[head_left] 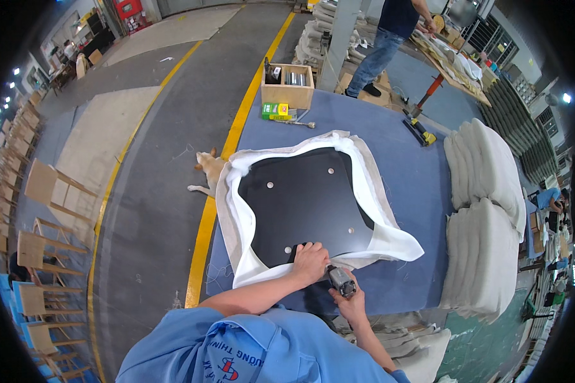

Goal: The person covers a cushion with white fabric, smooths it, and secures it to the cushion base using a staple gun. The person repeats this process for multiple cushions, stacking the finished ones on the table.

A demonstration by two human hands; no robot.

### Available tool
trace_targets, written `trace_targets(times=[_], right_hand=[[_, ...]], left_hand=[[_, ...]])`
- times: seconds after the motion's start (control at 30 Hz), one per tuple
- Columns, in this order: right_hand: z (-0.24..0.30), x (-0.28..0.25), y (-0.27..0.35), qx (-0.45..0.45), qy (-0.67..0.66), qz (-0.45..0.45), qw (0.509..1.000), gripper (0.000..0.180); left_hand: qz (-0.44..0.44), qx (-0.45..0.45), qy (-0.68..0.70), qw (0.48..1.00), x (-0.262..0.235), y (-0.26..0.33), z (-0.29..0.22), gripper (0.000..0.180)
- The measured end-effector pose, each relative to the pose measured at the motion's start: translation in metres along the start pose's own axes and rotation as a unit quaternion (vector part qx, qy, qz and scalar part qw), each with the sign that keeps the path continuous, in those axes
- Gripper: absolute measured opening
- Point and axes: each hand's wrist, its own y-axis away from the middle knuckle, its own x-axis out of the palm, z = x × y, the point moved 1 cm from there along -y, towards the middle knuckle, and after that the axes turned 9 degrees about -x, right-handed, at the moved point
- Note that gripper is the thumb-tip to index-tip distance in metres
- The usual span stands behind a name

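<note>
A black seat panel (306, 198) with several round holes lies on the blue table. White padding (380, 182) and a light grey fabric cover (227, 220) wrap up around its rim, loose at the corners. At the panel's near edge, my left hand (311, 263) is closed with curled fingers on the folded cover; what lies under the fingers is partly hidden. My right hand (350, 300) grips a grey staple gun (342, 281), its nose beside my left hand at that same edge.
A wooden box (287, 86) of supplies, a green and yellow carton (275, 112) and a metal tool (303, 123) sit at the far end. Another staple gun (418, 131) lies far right. Stacked covers (482, 255) line the right. A dog (209, 169) lies left; a person (390, 38) stands beyond.
</note>
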Motion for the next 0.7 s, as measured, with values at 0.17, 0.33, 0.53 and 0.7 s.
trace_targets(times=[0.17, 0.33, 0.53, 0.7], right_hand=[[0.006, 0.008, -0.005, -0.047, 0.037, -0.003, 0.998, 0.071], [-0.004, 0.001, -0.007, -0.069, 0.031, 0.012, 0.997, 0.072], [-0.017, -0.019, 0.003, -0.054, -0.059, -0.003, 0.997, 0.077], [-0.059, -0.120, 0.024, -0.131, -0.006, -0.162, 0.978, 0.079]], left_hand=[[-0.013, -0.002, 0.007, 1.000, 0.000, 0.002, 0.002, 0.011], [-0.030, -0.001, 0.003, 1.000, -0.001, 0.002, -0.004, 0.012], [0.012, -0.034, -0.044, 0.998, -0.007, 0.005, -0.007, 0.010], [0.026, -0.063, 0.074, 0.995, -0.035, 0.011, -0.007, 0.012]])
